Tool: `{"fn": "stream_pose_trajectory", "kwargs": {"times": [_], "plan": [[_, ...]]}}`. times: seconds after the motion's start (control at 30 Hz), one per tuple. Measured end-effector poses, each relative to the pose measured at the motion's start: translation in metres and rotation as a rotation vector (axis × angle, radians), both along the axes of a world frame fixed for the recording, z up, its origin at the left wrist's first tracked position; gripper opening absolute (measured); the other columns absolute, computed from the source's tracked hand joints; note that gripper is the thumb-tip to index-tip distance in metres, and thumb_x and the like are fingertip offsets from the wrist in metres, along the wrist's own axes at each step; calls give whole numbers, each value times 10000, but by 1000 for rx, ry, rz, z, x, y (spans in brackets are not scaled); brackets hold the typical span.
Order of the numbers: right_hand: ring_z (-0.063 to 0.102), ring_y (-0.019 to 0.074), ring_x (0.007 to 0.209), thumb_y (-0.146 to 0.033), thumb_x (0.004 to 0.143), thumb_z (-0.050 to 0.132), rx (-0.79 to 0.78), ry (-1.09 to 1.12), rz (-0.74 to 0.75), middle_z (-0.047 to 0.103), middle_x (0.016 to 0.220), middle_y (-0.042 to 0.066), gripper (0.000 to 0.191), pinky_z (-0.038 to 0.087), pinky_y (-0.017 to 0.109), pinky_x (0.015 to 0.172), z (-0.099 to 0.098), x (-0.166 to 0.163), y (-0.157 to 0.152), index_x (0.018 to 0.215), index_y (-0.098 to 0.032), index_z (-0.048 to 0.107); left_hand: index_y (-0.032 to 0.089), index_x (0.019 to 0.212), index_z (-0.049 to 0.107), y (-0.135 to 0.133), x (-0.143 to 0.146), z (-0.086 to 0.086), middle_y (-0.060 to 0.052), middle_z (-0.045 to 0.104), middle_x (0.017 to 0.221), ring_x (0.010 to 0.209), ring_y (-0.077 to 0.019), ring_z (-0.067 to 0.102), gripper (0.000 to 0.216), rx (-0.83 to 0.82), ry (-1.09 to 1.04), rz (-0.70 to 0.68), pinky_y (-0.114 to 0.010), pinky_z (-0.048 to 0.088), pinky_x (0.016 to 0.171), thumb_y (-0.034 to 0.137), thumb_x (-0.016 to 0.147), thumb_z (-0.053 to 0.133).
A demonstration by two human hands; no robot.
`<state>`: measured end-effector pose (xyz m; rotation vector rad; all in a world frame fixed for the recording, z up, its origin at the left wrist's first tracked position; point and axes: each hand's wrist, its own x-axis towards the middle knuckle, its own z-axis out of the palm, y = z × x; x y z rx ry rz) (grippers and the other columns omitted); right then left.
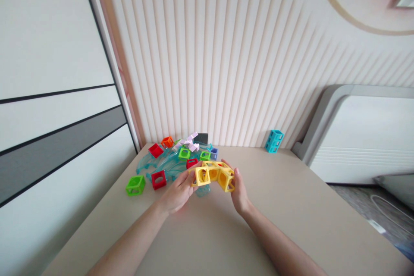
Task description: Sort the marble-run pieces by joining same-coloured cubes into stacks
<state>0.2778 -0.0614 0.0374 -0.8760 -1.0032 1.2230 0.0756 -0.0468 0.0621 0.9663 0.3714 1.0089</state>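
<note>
Between my two hands is a group of joined yellow building blocks [213, 174], hollow cubes with round openings, held above the table. My left hand [180, 190] is closed on the left end of it, thumb toward me. The right end is gripped by my right hand [239, 189], whose thumb shows while most other fingers are hidden behind the blocks. Just behind the yellow blocks sits a red block [192, 163], partly covered. A green block [205, 156] and a blue-violet block [214, 154] lie a little farther back.
Translucent teal pieces [174, 159] spread over the back left, among loose blocks. A red block [158, 180] and a green block [135, 185] lie left of my hands. A teal stack [274, 141] stands near the wall at right. White cabinet panels [48, 146] border the left.
</note>
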Motion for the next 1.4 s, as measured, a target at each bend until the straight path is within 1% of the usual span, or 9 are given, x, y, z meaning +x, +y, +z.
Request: {"fn": "stream_pose_trajectory", "kwargs": {"times": [0.23, 0.37, 0.53, 0.7, 0.9, 1.0, 1.17, 1.3, 1.4], "plan": [[613, 315, 1209, -786, 832, 469, -13, 53, 46, 691, 1267, 72, 753, 435, 470, 1064, 3, -1, 1, 1326, -230, 587, 240, 1350, 603, 4, -4, -5, -137, 629, 1353, 1306, -296, 532, 541, 86, 62, -14, -438, 361, 1130, 513, 884, 637], [607, 322, 1218, -790, 829, 465, -18, 65, 85, 688, 1271, 77, 759, 417, 489, 1083, 1, 0, 0, 1329, -232, 586, 231, 1336, 616, 6, -7, -4, -136, 657, 1313, 1263, -286, 567, 532, 106, 99, 0, -404, 386, 1099, 518, 889, 627], [585, 320, 1248, -750, 862, 461, 47, 74, 144, 644, 1335, 87, 731, 394, 495, 1106, -1, 2, -4, 1381, -241, 537, 166, 1271, 664, 4, -8, 6, -167, 692, 1235, 1199, -293, 612, 539, 62, 54, -39, -390, 430, 1043, 498, 847, 694], [591, 327, 1234, -757, 858, 448, 72, 78, 178, 643, 1332, 100, 739, 412, 492, 1085, 0, 5, -4, 1378, -239, 535, 149, 1233, 683, 5, -10, 9, -175, 713, 1178, 1111, -287, 661, 535, 0, 65, -69, -370, 478, 969, 477, 815, 739], [615, 328, 1188, -708, 851, 500, 94, 76, 169, 657, 1308, 90, 653, 452, 486, 1032, 2, 4, -6, 1316, -258, 582, 204, 1289, 647, 2, -12, 9, -146, 699, 1227, 1061, -257, 682, 574, -13, 37, -51, -290, 515, 828, 474, 795, 758], [626, 331, 1167, -694, 832, 524, 68, 91, 165, 664, 1296, 89, 634, 475, 474, 998, 3, 3, -7, 1291, -264, 600, 224, 1326, 618, 1, -13, 6, -137, 672, 1281, 1086, -246, 672, 544, 0, -2, -69, -297, 500, 868, 437, 838, 730], [648, 323, 1122, -653, 841, 528, 30, 131, 155, 691, 1246, 89, 583, 494, 457, 963, 7, 2, -6, 1245, -245, 631, 233, 1352, 596, 0, -11, 1, -134, 657, 1308, 1173, -262, 629, 523, 0, -15, -87, -327, 471, 940, 416, 873, 698], [656, 324, 1100, -696, 832, 517, 33, 112, 148, 693, 1233, 90, 624, 507, 459, 929, 9, 2, -7, 1265, -256, 610, 237, 1339, 608, -1, -9, 1, -127, 661, 1304, 1203, -272, 611, 509, 10, -39, -73, -362, 460, 986, 418, 873, 699], [645, 326, 1120, -744, 839, 469, 47, 100, 167, 680, 1250, 97, 679, 489, 469, 952, 9, 0, -9, 1298, -257, 582, 226, 1316, 629, -1, -9, 3, -126, 672, 1287, 1217, -275, 603, 483, 4, -53, -57, -383, 441, 1027, 426, 881, 688]]}}
